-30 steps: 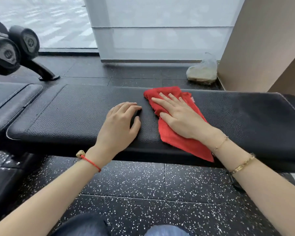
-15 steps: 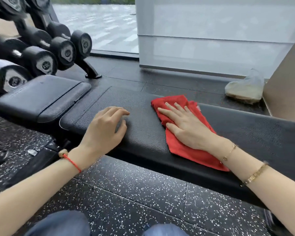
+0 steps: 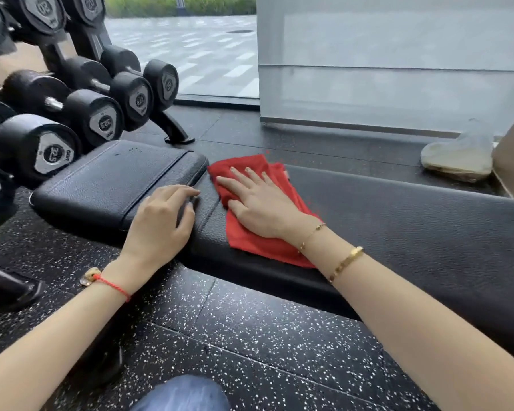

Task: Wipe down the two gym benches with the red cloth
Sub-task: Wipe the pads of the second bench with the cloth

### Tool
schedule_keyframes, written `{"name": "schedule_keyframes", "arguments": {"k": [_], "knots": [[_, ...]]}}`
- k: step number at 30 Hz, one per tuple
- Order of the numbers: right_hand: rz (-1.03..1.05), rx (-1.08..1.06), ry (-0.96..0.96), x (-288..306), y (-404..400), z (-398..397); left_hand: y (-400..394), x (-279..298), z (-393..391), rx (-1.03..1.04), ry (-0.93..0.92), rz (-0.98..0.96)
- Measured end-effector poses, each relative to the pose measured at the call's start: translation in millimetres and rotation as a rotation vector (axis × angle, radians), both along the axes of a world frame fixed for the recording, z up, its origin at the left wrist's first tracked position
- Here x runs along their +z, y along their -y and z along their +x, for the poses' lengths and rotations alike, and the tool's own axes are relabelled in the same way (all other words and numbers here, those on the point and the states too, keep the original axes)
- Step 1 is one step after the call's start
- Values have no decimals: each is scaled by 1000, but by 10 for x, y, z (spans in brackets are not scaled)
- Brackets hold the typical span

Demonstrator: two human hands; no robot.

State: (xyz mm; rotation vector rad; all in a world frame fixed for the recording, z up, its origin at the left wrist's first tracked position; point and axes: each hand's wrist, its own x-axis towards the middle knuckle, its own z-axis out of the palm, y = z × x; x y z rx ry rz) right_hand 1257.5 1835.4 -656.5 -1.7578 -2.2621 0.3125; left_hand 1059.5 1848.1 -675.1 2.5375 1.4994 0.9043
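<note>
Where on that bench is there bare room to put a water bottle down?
The long pad is bare right of the red cloth, out to the frame edge. The small pad is bare left of the left hand. The seam between is crowded by both hands.

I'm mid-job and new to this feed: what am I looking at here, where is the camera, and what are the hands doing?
There is no machine: a person works bare-handed, and the single camera sits on their head, looking forward and down. The right hand lies flat, fingers spread, pressing the red cloth onto the long black bench pad, near its left end. The left hand rests bare on the seam where that pad meets the shorter seat pad; it holds nothing. Dumbbells sit on a rack at the left. A clear plastic bag lies on the floor beyond the bench, by the wall.
</note>
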Motion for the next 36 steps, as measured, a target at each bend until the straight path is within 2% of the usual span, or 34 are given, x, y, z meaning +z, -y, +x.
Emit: {"name": "schedule_keyframes", "arguments": {"k": [5,11,19,23,30,33,36], "knots": [[44,84,-12,-92,385,53,-177,-60,-83,-117,24,-23],[-48,-156,-27,52,58,189,-215,-102,-123,-180,41,-13],[-8,161,-24,-6,468,-91,-240,-163,-142,-151,44,0],[-12,121,-9,-3,502,-99,-264,-152,-152,-150,12,-19],[-49,-101,-6,85,-38,-193,-230,-146,-162,-137,-18,18],[-23,-81,-13,26,68,-265,-236,-176,-223,-130,-47,65],[17,28,-14,-45,297,-258,-300,-189,-339,-76,-61,98]]}}
